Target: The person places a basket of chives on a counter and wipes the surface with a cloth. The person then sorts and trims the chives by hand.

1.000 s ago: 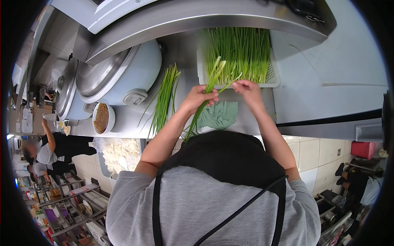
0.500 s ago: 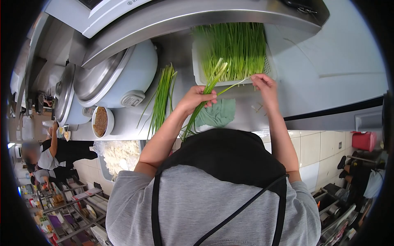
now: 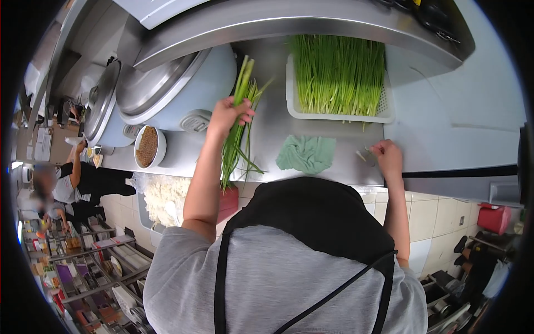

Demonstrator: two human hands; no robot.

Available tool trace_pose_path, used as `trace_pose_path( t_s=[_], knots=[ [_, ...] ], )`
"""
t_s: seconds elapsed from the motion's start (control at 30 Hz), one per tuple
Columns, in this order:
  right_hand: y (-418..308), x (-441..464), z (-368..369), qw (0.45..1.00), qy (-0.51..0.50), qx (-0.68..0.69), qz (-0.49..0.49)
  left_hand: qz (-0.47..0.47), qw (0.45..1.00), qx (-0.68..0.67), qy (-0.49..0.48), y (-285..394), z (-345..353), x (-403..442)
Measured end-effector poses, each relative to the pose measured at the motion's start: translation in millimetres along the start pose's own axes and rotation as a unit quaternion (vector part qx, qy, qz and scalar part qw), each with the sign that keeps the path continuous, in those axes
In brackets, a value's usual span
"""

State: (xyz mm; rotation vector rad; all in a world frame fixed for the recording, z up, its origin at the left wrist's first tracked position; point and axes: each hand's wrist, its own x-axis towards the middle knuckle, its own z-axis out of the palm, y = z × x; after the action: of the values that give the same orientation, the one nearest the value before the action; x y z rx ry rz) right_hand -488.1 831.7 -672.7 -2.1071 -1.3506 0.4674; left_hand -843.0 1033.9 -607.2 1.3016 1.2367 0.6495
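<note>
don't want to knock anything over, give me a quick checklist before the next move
1. Left hand closed around the green stalks: ok.
2. Right hand empty: cannot tell, the fingertips are too small in view.
3. White basket standing level on the steel counter: ok.
4. Green cloth spread flat: not ok, it lies crumpled.
5. Counter free of scraps: not ok, small pale bits show near the right hand.
6. Bowl upright: ok.
</note>
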Motion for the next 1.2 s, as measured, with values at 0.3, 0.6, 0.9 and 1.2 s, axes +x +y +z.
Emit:
trace_pose_path(
  t_s=[0.3, 0.6, 0.9, 1.2],
  knots=[
    [24, -1, 16, 0.987, -0.04, -0.154, -0.001, 0.033, 0.974, 0.149, 0.17, -41, -49, 45],
    [-28, 7, 2, 0.99, -0.028, -0.138, -0.005, 0.032, 0.991, 0.117, 0.052, 45, -29, -36],
    [-119, 26, 40, 0.924, -0.132, 0.337, -0.125, -0.055, 0.924, -0.15, -0.347, 3, 77, -27],
    [-110, 37, 47, 0.862, -0.187, 0.471, 0.005, -0.061, 0.931, -0.174, -0.315, -5, 106, -25]
  ],
)
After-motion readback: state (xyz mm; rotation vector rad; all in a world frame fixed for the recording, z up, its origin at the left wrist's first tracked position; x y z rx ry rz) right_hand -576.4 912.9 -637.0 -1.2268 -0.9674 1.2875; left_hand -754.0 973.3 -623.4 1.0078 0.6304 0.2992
